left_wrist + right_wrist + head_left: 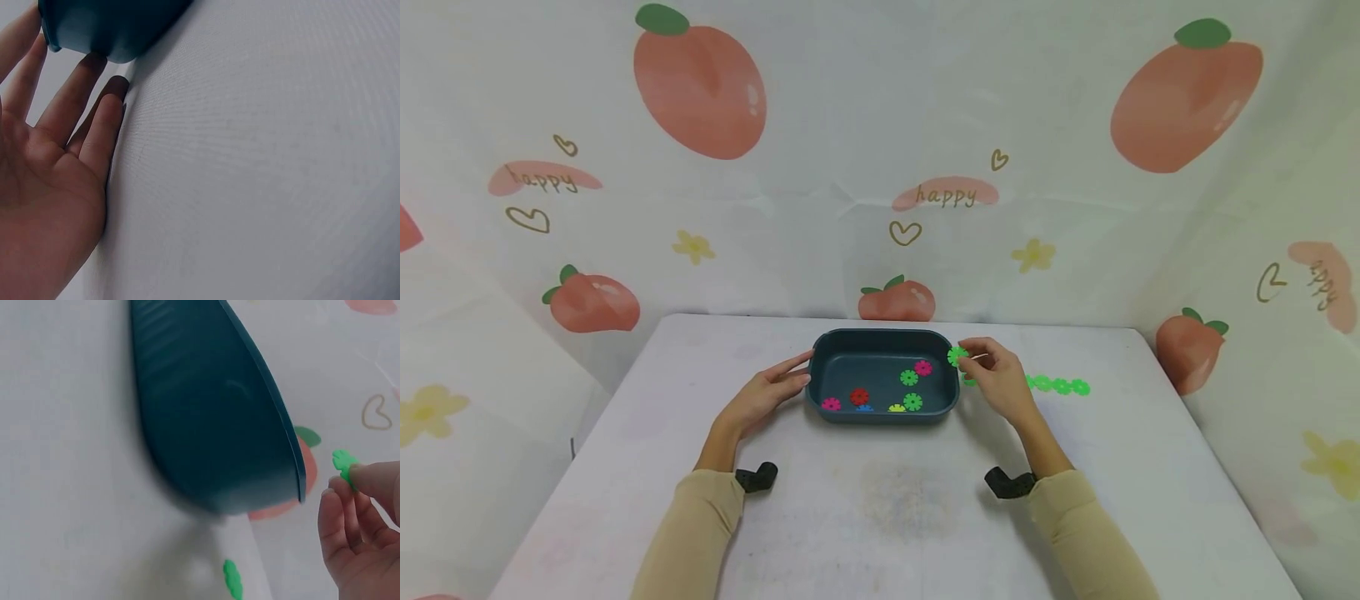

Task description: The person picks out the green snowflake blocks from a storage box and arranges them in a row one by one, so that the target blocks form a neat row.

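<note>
A dark teal plastic basin point(880, 419) stands on the table, and several flower-shaped plastic discs lie in it, among them a red disc point(859, 397) and a pink disc point(922, 367). My left hand point(760, 402) touches the basin's left side with extended fingers; the left wrist view shows the palm point(47, 187) beside it. Over the right rim, my right hand point(998, 382) pinches a green flower-shaped disc point(957, 356) between thumb and fingers. That same green disc point(342, 461) is seen nearly edge-on in the right wrist view, apart from the basin wall point(206, 419).
To the right of the right hand, a row of green discs point(1062, 386) lies on the white table point(820, 517), partly hidden by the hand. One more green disc point(232, 579) lies near the basin's right end. A fruit-printed cloth point(820, 108) hangs behind the table.
</note>
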Available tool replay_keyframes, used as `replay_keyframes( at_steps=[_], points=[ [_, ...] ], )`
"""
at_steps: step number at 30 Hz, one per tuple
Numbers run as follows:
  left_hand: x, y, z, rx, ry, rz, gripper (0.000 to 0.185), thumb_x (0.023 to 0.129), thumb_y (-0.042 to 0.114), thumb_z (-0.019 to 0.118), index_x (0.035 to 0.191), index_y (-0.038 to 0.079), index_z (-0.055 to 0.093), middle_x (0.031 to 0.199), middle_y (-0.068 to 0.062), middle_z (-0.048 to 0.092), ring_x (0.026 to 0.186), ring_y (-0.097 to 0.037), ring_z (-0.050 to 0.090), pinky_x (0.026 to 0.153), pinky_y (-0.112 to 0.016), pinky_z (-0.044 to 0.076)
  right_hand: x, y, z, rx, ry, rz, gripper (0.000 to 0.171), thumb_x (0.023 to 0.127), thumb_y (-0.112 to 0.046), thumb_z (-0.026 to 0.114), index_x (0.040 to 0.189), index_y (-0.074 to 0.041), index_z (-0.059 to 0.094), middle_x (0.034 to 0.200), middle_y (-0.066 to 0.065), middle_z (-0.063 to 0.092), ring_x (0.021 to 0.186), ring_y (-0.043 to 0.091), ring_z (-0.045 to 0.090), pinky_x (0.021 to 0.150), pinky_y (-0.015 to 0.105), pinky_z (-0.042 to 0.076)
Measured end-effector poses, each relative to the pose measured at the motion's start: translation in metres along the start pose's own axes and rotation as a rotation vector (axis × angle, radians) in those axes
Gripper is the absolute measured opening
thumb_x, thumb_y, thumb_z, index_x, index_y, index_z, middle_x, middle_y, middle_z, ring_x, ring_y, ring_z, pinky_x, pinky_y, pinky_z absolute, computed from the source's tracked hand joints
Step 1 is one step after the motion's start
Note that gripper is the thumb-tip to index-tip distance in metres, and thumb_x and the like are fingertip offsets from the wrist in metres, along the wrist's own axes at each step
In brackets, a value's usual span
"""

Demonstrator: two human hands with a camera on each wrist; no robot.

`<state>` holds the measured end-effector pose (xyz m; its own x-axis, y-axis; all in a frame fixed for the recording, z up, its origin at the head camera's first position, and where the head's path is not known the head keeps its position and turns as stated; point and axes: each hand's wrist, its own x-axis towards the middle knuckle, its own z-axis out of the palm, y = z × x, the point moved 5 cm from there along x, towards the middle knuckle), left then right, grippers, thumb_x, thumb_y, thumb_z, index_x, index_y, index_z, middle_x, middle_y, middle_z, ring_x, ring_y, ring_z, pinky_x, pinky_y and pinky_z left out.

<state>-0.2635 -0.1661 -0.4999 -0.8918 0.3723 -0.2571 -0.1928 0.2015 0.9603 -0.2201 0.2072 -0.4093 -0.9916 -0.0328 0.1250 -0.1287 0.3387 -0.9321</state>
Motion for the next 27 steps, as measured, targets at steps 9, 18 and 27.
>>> replay_keyframes(
  at_steps=[9, 18, 27],
  points=[
    [0.001, 0.002, -0.001, 0.003, -0.003, 0.010, 0.063, 0.087, 0.040, 0.068, 0.144, 0.033, 0.042, 0.149, 0.000, 0.045, 0.141, -0.017, 0.038, 0.118, -0.043, 0.029, -0.006, 0.015, -0.023, 0.019, 0.063, 0.035, 0.032, 0.092, -0.010, 0.063, 0.121, 0.002, 0.059, 0.105, 0.021, 0.060, 0.075, 0.002, 0.064, 0.075, 0.039, 0.059],
    [0.000, 0.000, -0.002, -0.011, -0.002, 0.002, 0.062, 0.086, 0.041, 0.068, 0.143, 0.034, 0.043, 0.149, 0.002, 0.045, 0.141, -0.017, 0.037, 0.118, -0.043, 0.028, -0.009, 0.028, -0.037, 0.011, 0.109, 0.075, 0.033, 0.093, -0.012, 0.062, 0.124, -0.001, 0.058, 0.110, 0.019, 0.060, 0.076, 0.006, 0.065, 0.075, 0.033, 0.059],
    [-0.001, 0.003, 0.000, -0.002, -0.010, 0.012, 0.065, 0.087, 0.041, 0.067, 0.145, 0.031, 0.040, 0.150, 0.000, 0.043, 0.142, -0.018, 0.037, 0.118, -0.044, 0.028, -0.013, 0.038, -0.053, 0.035, 0.165, 0.115, 0.036, 0.091, -0.008, 0.062, 0.125, 0.004, 0.056, 0.105, 0.014, 0.059, 0.073, -0.001, 0.063, 0.071, 0.027, 0.058]
  ],
)
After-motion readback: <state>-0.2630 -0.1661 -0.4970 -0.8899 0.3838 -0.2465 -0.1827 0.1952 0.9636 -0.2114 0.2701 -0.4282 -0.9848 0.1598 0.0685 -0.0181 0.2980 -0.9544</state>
